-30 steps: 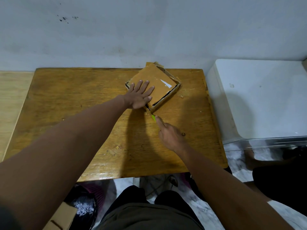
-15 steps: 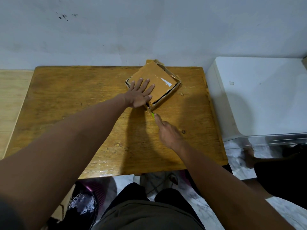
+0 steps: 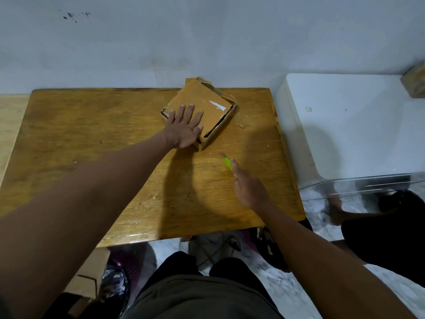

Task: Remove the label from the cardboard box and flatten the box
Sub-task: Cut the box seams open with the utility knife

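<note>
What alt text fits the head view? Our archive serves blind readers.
A person's left hand presses flat on a shallow cardboard box at the far edge of a wooden table, while the right hand holds a green cutter just clear of the box's near corner. A white scrap of label shows on the box.

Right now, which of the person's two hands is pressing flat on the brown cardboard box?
The left hand, fingers spread on the brown cardboard box. The right hand grips a green-handled cutter clear of the box.
</note>
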